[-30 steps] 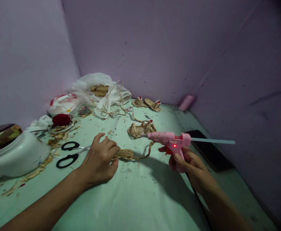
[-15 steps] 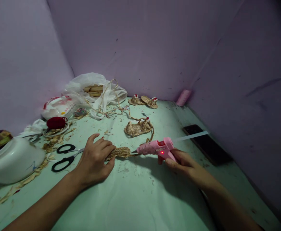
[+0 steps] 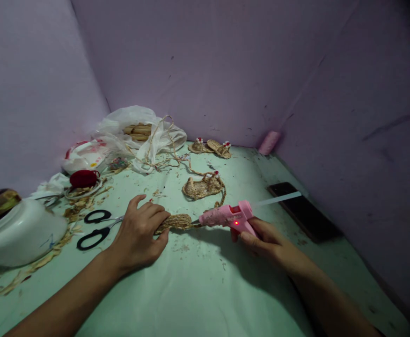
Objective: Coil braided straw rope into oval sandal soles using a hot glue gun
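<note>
My left hand (image 3: 142,229) grips a small oval sole of braided straw rope (image 3: 177,222) flat against the table, thumb and fingers closed at its left end. In my right hand (image 3: 270,242) is a pink hot glue gun (image 3: 226,216), its red light lit and a clear glue stick (image 3: 278,199) jutting from the back. The gun's nozzle is at the right end of the sole, where the rope runs off. Behind lies a woven miniature slipper (image 3: 203,187) with a red bead, the rope curving beside it. Black-handled scissors (image 3: 98,229) lie left of my left hand, blades partly hidden.
A dark phone (image 3: 303,210) lies on the right. At the back are finished woven slippers (image 3: 220,148), a pink roll (image 3: 269,142) and a white plastic bag (image 3: 131,124) with straw. A white pot-like container (image 3: 22,234) and straw scraps fill the left side.
The glue gun's nozzle has come slightly closer against the sole's right end. The whole view has shifted a little; my left hand keeps its hold.
</note>
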Available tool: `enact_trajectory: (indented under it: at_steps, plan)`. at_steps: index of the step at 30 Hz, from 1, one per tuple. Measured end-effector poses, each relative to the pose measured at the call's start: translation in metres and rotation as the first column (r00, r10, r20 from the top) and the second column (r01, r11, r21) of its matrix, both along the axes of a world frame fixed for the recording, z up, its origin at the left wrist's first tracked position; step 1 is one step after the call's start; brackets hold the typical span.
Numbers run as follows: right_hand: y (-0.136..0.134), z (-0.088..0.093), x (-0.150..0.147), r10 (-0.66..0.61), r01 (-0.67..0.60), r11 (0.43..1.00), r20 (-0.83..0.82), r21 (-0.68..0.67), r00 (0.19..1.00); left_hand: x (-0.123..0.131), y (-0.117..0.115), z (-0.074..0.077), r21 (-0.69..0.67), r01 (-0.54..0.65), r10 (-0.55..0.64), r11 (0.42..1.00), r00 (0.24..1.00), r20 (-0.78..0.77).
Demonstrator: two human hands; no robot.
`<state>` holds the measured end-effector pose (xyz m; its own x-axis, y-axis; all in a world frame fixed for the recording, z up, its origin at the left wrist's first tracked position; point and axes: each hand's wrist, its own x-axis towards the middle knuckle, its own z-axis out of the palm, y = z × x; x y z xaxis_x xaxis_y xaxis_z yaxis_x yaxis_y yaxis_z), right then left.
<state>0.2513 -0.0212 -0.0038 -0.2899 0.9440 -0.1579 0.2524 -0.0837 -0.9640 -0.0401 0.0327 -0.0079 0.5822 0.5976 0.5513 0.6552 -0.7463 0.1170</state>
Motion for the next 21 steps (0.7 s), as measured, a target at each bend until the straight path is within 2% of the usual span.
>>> enact_trajectory:
  at_steps: [21]
  plan:
    - [0.0018,-0.0012,-0.0023,-0.035,0.035,0.999,-0.044,0.0,0.998,-0.0001,-0.002,0.0006,-0.001,0.02,-0.02,1.0,0.999,-0.027]
